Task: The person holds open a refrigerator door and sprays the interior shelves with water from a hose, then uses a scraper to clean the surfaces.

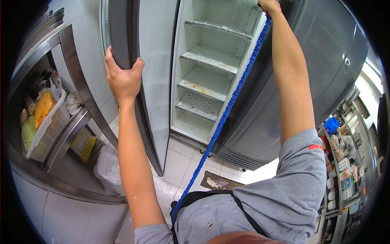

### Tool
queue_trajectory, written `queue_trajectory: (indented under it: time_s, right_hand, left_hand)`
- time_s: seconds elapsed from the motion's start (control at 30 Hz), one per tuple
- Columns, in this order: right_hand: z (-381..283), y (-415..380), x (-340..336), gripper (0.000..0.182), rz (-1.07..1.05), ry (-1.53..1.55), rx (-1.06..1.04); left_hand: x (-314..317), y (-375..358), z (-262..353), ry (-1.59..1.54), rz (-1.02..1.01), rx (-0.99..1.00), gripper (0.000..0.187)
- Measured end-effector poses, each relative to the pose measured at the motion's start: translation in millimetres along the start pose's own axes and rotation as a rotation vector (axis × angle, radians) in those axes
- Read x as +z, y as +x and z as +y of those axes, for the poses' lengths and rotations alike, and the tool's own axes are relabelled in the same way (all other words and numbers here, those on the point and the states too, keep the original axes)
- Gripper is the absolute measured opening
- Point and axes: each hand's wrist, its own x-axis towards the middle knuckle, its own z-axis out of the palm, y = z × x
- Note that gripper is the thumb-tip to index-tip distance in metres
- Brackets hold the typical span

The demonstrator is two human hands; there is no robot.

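My left hand (124,77) grips the edge of the open grey refrigerator door (153,81), its thumb and fingers on either side. High at the top right, my right hand (269,6) is closed around the end of a blue ribbed hose (235,93), which hangs down across the view to my waist. Between my arms stands the open refrigerator (219,34), with a white interior and several shelves (203,84). Yellowish stains mark one of the shelves. The tip of the hose is hidden at the frame's top edge.
Left, a metal rack (77,69) holds a white basket (50,130) of vegetables; a plastic bag (109,168) lies below. Right of the opening is a closed grey door (292,81). A dark mat (219,180) lies on the tiled floor. Stocked shelves (343,162) stand far right.
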Motion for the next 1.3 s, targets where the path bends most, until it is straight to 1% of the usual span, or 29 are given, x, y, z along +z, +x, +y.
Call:
queue_trajectory:
  time_s: [0.23, 0.33, 0.43, 0.5, 0.63, 0.73, 0.8, 0.83, 0.87, 0.9, 0.97, 1.03, 1.07, 1.1, 1.13, 1.23, 1.3]
  right_hand:
    - [2, 15, 8, 0.03, 0.005, -0.044, -0.03]
    - [0, 14, 9, 0.027, 0.013, -0.039, -0.066]
    - [-4, 12, 10, 0.023, -0.012, -0.01, -0.081]
    - [-11, 6, 10, 0.021, -0.076, -0.021, -0.058]
    - [-5, 16, 22, 0.021, -0.074, 0.011, -0.093]
    - [-1, 20, 29, 0.021, -0.078, 0.04, -0.078]
    - [5, 32, 37, 0.027, -0.076, 0.02, -0.081]
    - [15, 49, 43, 0.027, -0.075, 0.019, -0.085]
    - [27, 71, 50, 0.032, -0.108, -0.114, -0.139]
    - [32, 82, 53, 0.044, -0.14, -0.248, -0.192]
    - [18, 51, 42, 0.045, -0.137, -0.239, -0.199]
    - [7, 32, 32, 0.045, -0.129, -0.226, -0.207]
    - [3, 27, 29, 0.037, -0.159, -0.214, -0.163]
    - [0, 23, 26, 0.032, -0.19, -0.202, -0.118]
    - [-1, 25, 26, 0.032, -0.185, -0.199, -0.119]
    - [-2, 27, 32, 0.033, -0.191, -0.187, -0.155]
    - [-3, 28, 35, 0.033, -0.196, -0.153, -0.13]
  left_hand:
    - [2, -1, 2, -0.029, 0.016, -0.008, 0.08]
    - [3, -1, 1, -0.041, 0.008, -0.001, 0.08]
    - [5, -2, 0, -0.026, 0.03, 0.025, 0.08]
    - [5, -2, 0, -0.03, 0.028, 0.025, 0.08]
    - [4, -3, 3, -0.033, 0.03, 0.029, 0.079]
    - [6, -3, 1, -0.036, 0.038, 0.037, 0.079]
    - [6, -3, 2, -0.025, 0.043, 0.037, 0.08]
    - [6, -3, 3, -0.014, 0.046, 0.036, 0.081]
    - [5, -4, 4, -0.014, 0.05, 0.035, 0.081]
    - [5, -4, 6, -0.016, 0.035, 0.014, 0.082]
    - [4, -4, 5, -0.02, 0.026, -0.005, 0.082]
    - [6, -3, 5, 0.015, 0.052, 0.037, 0.083]
    - [5, -3, 6, 0.013, 0.056, 0.039, 0.083]
    - [3, -5, 8, 0.016, 0.023, 0.009, 0.082]
    - [2, -5, 11, 0.019, -0.009, -0.02, 0.08]
    - [1, -5, 13, 0.028, -0.014, -0.022, 0.08]
    - [7, -5, 5, 0.025, 0.02, 0.01, 0.082]
